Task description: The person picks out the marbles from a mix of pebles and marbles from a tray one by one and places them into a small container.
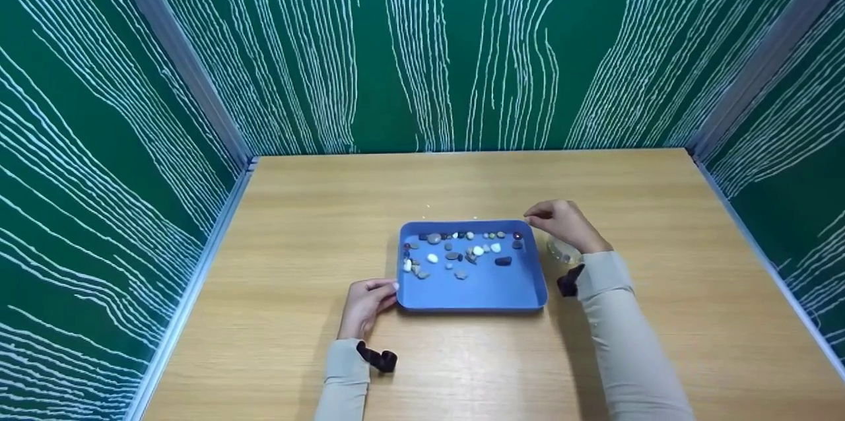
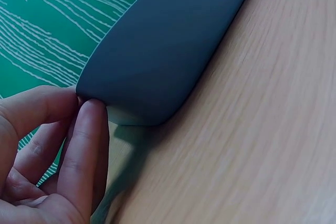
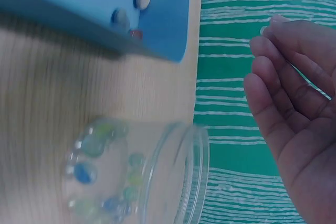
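Observation:
A shallow blue tray [image 1: 475, 292] lies on the table and holds many small pebbles and stones [image 1: 453, 255], mostly along its far and left sides. My left hand [image 1: 365, 305] pinches the tray's near-left edge between thumb and fingers; the left wrist view shows the fingertips [image 2: 92, 108] at its corner. Over the tray's far-right corner hovers my right hand [image 1: 566, 223], thumb and index brought together. A tiny pale spot shows at its fingertips; whether this is a nail or a held piece is unclear. Below that hand stands a clear jar [image 3: 173, 177] with green and blue glass marbles [image 3: 85, 172].
The wooden table [image 1: 297, 223] meets green walls [image 1: 462, 45] with white wavy lines at the back and sides. A few tiny pale bits [image 1: 428, 206] lie beyond the tray's far rim. Dark straps [image 1: 377, 358] hang at both wrists.

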Action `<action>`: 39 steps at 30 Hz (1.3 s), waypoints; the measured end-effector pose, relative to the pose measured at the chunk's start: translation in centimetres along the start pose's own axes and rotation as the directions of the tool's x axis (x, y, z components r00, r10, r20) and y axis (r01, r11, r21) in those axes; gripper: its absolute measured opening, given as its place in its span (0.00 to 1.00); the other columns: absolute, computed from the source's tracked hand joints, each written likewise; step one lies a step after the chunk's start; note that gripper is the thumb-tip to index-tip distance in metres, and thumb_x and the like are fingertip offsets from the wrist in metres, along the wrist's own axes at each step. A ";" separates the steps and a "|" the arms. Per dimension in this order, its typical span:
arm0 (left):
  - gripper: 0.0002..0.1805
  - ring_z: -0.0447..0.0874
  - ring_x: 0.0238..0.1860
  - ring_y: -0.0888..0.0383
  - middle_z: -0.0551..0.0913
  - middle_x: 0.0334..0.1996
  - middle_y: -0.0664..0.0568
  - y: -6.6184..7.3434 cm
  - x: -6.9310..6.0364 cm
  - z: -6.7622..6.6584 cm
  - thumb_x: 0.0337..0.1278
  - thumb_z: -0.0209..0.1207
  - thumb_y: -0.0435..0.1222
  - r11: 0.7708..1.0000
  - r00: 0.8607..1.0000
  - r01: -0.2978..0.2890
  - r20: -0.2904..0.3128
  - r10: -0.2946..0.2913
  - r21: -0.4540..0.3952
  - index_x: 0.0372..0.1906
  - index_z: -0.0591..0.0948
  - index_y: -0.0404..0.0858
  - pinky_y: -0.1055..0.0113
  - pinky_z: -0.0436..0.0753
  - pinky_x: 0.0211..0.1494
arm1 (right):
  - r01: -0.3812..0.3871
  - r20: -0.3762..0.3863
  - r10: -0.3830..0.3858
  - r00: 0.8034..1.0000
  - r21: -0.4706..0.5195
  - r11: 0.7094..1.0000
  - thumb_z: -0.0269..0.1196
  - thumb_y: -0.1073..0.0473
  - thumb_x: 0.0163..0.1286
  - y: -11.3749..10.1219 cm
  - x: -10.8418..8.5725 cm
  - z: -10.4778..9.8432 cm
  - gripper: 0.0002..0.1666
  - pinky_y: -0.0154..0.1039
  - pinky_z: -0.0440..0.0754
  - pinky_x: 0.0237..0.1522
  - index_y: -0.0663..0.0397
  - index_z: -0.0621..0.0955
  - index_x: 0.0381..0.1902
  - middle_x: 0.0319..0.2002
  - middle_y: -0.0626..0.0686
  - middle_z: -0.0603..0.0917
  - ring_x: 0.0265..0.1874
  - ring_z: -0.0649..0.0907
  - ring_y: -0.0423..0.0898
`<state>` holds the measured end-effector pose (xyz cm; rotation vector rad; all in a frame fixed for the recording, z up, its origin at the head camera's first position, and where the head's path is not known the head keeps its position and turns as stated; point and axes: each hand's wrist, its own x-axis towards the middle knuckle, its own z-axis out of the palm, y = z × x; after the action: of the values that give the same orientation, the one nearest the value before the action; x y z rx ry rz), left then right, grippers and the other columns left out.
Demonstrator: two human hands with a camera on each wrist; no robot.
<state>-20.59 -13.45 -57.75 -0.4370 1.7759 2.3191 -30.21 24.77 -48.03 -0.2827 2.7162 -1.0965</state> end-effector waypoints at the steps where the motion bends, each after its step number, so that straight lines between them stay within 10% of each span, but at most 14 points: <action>1: 0.17 0.84 0.34 0.60 0.86 0.34 0.46 0.0 0.0 0.0 0.51 0.62 0.23 1.000 1.000 -0.001 0.001 0.001 0.001 0.46 0.77 0.16 0.69 0.87 0.42 | 0.005 0.000 -0.005 1.000 0.000 1.000 0.58 0.60 0.71 -0.2 0.1 0.1 0.15 0.53 0.82 0.54 0.62 0.82 0.51 0.49 0.62 0.84 0.49 0.82 0.56; 39: 0.15 0.82 0.32 0.64 0.86 0.37 0.43 -0.1 0.0 -0.1 0.51 0.62 0.23 1.000 1.000 -0.020 0.010 0.020 0.000 0.45 0.79 0.17 0.72 0.86 0.38 | 0.102 0.181 -0.100 0.978 -0.005 0.995 0.60 0.60 0.70 -7.4 5.3 9.3 0.14 0.44 0.85 0.48 0.57 0.83 0.50 0.45 0.54 0.85 0.41 0.83 0.48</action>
<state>-20.57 -13.50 -57.88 -0.4082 1.7842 2.3302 -32.24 12.03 -50.00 -0.5026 2.5742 -1.0226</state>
